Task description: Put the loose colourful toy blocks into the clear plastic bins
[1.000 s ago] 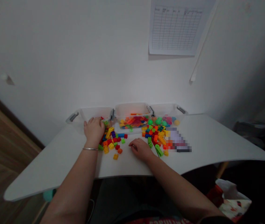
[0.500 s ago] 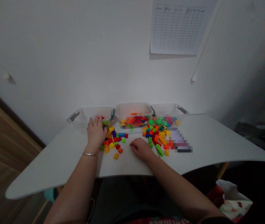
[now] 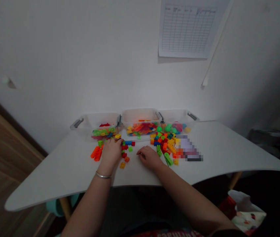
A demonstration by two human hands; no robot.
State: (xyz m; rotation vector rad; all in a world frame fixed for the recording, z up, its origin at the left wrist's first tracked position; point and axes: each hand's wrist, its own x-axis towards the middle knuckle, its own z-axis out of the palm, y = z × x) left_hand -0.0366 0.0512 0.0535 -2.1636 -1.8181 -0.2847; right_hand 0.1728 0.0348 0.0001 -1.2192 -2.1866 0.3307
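The left hand (image 3: 111, 153) is cupped over the bricks (image 3: 124, 147) just ahead of it, fingertips (image 3: 118, 140) down among them, though whether it grips one cannot be told. The right hand (image 3: 149, 157) rests loosely curled on the table (image 3: 56, 174), nothing visible in it, with a larger brick pile (image 3: 163, 142) just ahead. Orange bricks (image 3: 95, 153) lie beside the left hand, and clear bins (image 3: 140, 116) of bricks stand beyond both hands.

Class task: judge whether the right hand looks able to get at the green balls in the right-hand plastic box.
Probably yes: the right hand rests on the table nearby, the green balls lie in an open box, and only low loose bricks lie between.
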